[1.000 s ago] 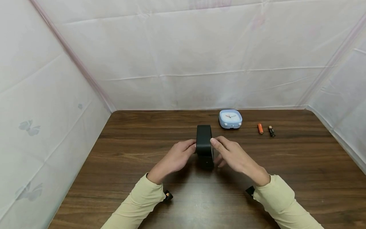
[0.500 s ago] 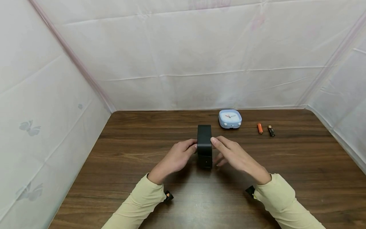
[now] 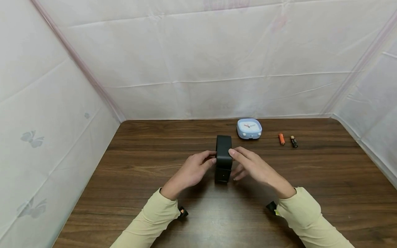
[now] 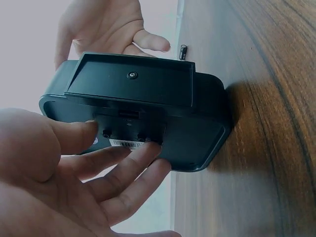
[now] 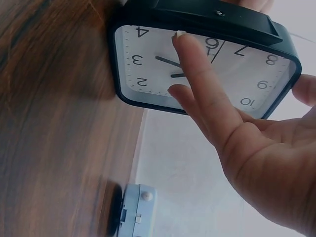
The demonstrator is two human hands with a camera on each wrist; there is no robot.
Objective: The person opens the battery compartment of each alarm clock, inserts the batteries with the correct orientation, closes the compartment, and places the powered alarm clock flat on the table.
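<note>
A black alarm clock (image 3: 223,153) stands on one end on the wooden table, its white face (image 5: 232,74) turned to the right. My left hand (image 3: 193,169) is at its back, thumb and fingers around the small setting knobs (image 4: 141,137); the exact contact is partly hidden. My right hand (image 3: 252,168) holds the clock from the face side, its thumb on the upper edge and other fingers reaching across the face. A barcode label (image 4: 126,144) shows on the back, partly behind the left fingers.
A light blue alarm clock (image 3: 249,129) lies face up near the table's back edge. To its right lie an orange battery (image 3: 281,138) and a black battery (image 3: 293,141). Pale sheeting (image 3: 186,62) encloses the table's back and sides.
The black clock has shifted slightly right and turned a little, so its face no longer shows in the head view. Both hands stay at it, the left fingers moving slightly right.
</note>
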